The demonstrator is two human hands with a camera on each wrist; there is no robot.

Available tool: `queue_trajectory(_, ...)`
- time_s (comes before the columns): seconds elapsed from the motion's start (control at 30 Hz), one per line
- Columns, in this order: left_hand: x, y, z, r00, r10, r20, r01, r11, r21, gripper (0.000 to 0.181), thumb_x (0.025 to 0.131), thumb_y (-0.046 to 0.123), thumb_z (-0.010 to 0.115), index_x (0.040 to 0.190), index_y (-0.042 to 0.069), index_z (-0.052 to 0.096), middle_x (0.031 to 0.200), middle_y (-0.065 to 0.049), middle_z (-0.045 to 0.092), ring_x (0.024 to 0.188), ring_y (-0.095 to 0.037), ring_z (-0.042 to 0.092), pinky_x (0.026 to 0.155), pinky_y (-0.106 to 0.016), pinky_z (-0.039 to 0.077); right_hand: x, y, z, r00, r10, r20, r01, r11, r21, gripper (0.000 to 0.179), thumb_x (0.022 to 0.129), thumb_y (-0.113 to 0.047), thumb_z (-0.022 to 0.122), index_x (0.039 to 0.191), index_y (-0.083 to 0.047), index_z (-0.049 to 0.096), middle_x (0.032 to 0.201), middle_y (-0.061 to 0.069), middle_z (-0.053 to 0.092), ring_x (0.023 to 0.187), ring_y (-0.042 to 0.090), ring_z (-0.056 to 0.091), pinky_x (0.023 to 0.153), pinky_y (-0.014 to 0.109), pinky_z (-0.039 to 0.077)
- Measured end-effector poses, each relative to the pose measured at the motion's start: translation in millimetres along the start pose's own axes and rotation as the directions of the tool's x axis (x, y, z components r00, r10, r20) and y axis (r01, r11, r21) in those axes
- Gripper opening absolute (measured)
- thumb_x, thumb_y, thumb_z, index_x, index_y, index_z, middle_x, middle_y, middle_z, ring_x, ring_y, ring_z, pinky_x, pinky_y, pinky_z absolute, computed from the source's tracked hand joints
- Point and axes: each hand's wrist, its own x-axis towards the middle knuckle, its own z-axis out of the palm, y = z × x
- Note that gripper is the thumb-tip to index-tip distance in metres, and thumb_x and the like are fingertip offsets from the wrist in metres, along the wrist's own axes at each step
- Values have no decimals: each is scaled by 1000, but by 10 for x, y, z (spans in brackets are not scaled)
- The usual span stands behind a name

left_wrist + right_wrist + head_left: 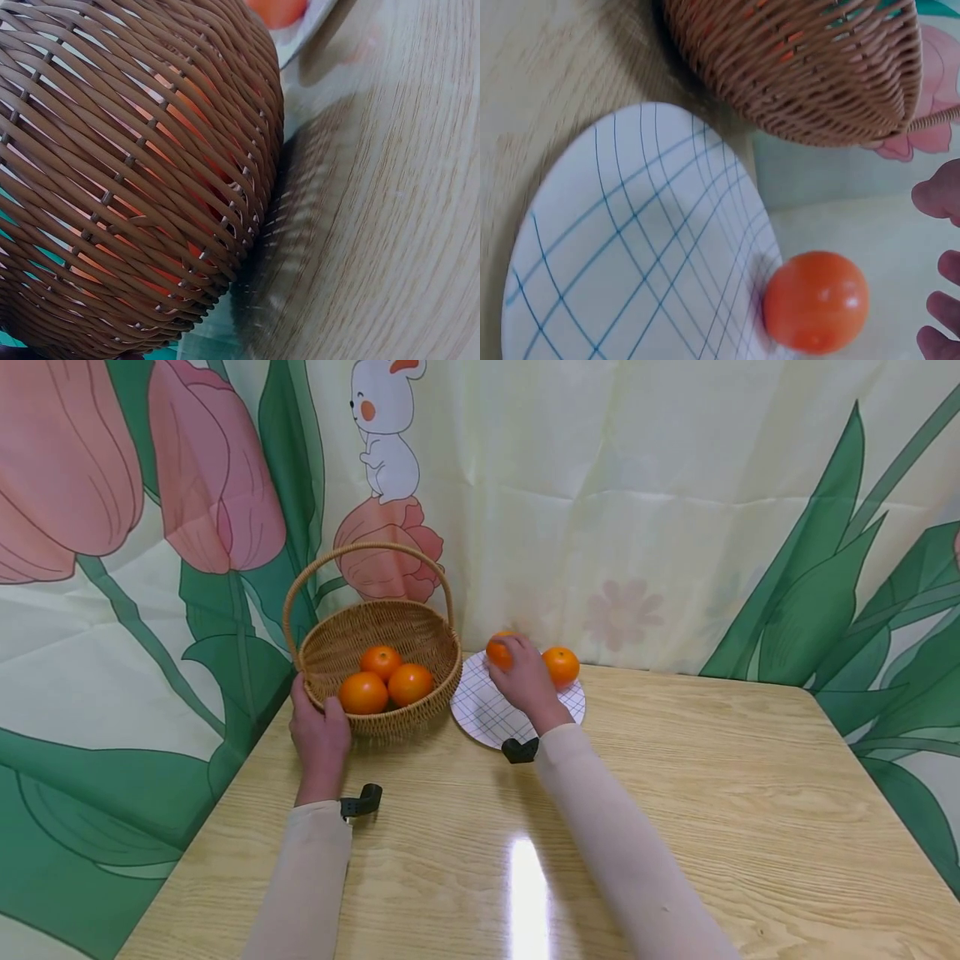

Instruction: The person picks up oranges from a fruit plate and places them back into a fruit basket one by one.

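Observation:
My left hand [320, 735] grips the front left rim of a handled wicker basket [416, 718], whose open mouth faces me. Inside it lie three oranges [363, 693], clustered toward the front. Over the far part of a white plate with blue grid lines [472, 710], my right hand [525, 681] holds an orange [498, 653] in its fingers. That fruit falls outside the right wrist view, where only the fingertips [941, 191] show at the right edge. Another orange [561, 667] sits at the plate's far right, also seen in the right wrist view [816, 302].
The basket and plate stand side by side near the back of the wooden table [712, 793]. A printed curtain [675, 527] hangs right behind them. The basket's tall handle [367, 545] arches above its mouth.

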Motion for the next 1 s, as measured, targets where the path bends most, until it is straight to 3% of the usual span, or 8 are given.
queue_trajectory(0.2,8,-3,-1,1000,-8,-5,9,1000,6,55,86,26,34,140,27,26,139,-9,42,123,-25,44,103,-44,34,-8,113,-18,996,75,43,-76,997,25,48,82,-35,62,125,-18,50,137,7,39,125,27,38,101,44,37)
queue_trajectory(0.4,14,-14,1,1000,-15,-7,15,1000,14,56,86,25,35,141,27,26,140,-9,41,124,-25,43,104,-43,33,-27,205,-55,997,72,21,-73,997,28,51,80,-28,65,127,-16,49,136,7,40,125,27,37,102,45,35)
queue_trajectory(0.63,15,-6,4,1000,-22,-13,22,999,30,56,87,22,36,141,28,26,139,-10,43,122,-25,45,103,-43,35,-18,356,-72,997,79,-11,-79,996,-32,51,80,-26,64,127,-12,49,134,9,43,124,26,38,105,41,34)
queue_trajectory(0.83,7,-6,11,1000,8,-23,-7,1000,27,55,87,19,36,141,25,27,136,-11,46,120,-26,46,101,-43,36,-7,485,-98,995,84,-49,-88,992,-93,51,79,-26,66,125,-11,51,132,10,45,125,28,37,106,43,30)
queue_trajectory(1.0,6,-11,20,1000,11,-19,-11,1000,26,55,87,21,35,141,26,26,137,-10,45,120,-25,46,102,-43,35,-15,545,-146,990,139,-39,-142,985,-102,51,80,-28,65,127,-13,49,136,9,43,126,30,36,104,46,32)
